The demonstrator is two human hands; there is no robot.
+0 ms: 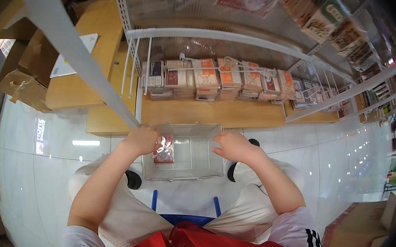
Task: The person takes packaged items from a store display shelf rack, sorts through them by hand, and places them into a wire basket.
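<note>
A clear plastic bin (pixel 197 164) sits on the floor between my feet. Inside it, at the left, lies a red packet with a clear, shiny wrapper (pixel 164 150). My left hand (pixel 144 140) is over the bin's left rim, its fingertips beside the packet; whether they grip the rim, the packet or nothing is hidden. Over the right rim is my right hand (pixel 235 146), thumb and fingers apart, with nothing seen between them.
Ahead, a low wooden shelf (pixel 215 116) carries stacked packets (pixel 205 77) under white rack bars (pixel 217 35). A slanting white post (pixel 77 56) passes close by my left hand. Cardboard boxes (pixel 27 86) stand left. Below me is a blue stool (pixel 187 218).
</note>
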